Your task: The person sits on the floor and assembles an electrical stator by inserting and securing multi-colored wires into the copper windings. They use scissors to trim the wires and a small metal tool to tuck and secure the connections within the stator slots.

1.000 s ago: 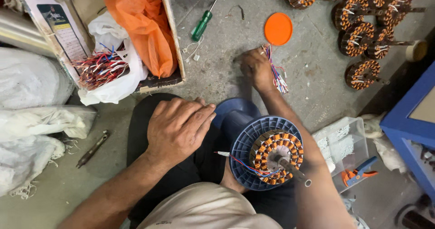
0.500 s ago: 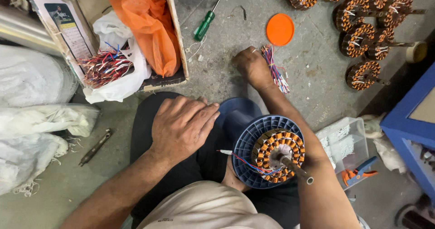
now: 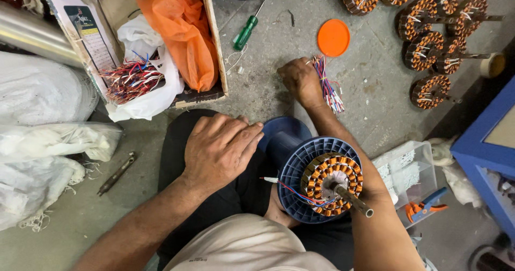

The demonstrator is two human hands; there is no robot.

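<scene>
My left hand (image 3: pixel 219 149) rests flat on my dark-trousered knee, fingers spread, holding nothing. My right hand (image 3: pixel 301 81) reaches out over the concrete floor and grips a bundle of thin coloured wires (image 3: pixel 328 86). Between my legs stands a blue plastic spool (image 3: pixel 292 170) with a copper-wound motor stator (image 3: pixel 332 183) on top, its metal shaft (image 3: pixel 351 198) pointing toward me. A red and a blue wire trail from the stator.
A cardboard box (image 3: pixel 213 46) at upper left holds an orange bag, a white bag and tangled wires. A green screwdriver (image 3: pixel 245 31) and an orange lid (image 3: pixel 333 37) lie on the floor. Several wound stators (image 3: pixel 429 48) sit upper right. Orange cutters (image 3: pixel 424 206) lie beside a clear tray.
My right hand has closed more tightly on the wire bundle and shifted slightly. The left hand stays on the knee.
</scene>
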